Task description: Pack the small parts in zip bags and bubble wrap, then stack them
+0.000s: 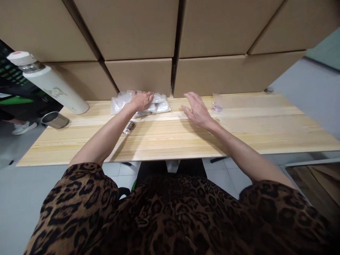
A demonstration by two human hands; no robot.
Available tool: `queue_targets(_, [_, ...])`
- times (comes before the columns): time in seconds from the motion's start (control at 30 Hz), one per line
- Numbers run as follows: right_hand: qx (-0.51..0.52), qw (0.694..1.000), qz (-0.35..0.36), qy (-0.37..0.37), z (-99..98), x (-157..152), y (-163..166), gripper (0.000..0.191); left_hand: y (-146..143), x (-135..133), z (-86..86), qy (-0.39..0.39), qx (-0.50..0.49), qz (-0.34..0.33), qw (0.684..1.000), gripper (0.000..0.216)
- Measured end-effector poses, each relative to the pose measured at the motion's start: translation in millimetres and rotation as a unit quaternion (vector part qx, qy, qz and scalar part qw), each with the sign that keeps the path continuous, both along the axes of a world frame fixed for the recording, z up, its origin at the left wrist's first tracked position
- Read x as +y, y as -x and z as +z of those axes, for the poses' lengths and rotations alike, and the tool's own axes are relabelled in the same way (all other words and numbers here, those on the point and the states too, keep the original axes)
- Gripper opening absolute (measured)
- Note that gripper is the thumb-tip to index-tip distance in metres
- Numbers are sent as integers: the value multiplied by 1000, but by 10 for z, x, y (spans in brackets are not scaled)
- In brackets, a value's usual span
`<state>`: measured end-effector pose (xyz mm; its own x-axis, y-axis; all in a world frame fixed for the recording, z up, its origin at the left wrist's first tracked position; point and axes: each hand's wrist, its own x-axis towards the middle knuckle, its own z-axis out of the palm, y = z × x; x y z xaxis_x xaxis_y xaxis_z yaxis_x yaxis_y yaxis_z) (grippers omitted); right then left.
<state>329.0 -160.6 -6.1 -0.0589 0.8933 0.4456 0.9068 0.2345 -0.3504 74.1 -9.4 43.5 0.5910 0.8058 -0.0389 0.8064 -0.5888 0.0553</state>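
Observation:
My left hand lies on top of a pile of clear plastic bags near the back of the wooden table. Its fingers rest over the bags; the fingertips are partly hard to see. My right hand is just above the tabletop, right of the pile, with fingers apart and nothing in it. Close to my left forearm is a small clear packet with dark contents. To the right of my right hand lies a small packet with something purplish inside.
Large cardboard boxes are stacked along the table's back edge. On the left stand a white bottle and a metal cup. Thin clear plastic sheeting covers part of the wooden table on the right. A person's shoe shows at far left.

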Motion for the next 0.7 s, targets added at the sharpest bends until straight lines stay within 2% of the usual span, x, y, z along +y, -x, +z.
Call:
queue_targets(0.17, [-54,982,-173,45,-256,-870,-676,68,7,-148,83,-18,-78,8,997,62])
queue_targets(0.3, [-101,961,-240,90,-317,-1257,-873,69,-37,-258,165,-52,-115,13,992,58])
queue_targets(0.47, [-140,958,-240,73,-357,-1438,-913,34,-64,-358,226,-50,-140,3,989,55])
queue_targets(0.53, [-144,963,-224,41,-356,-1498,-930,31,-42,-467,243,-57,-163,-1,985,53])
queue_targets(0.63, [-123,971,-201,-47,-289,-1622,-871,33,-10,-849,242,-51,-244,-28,968,51])
queue_targets(0.7, [-107,976,-156,-112,-220,-1711,-719,29,-20,-1234,192,23,-312,-50,949,54])
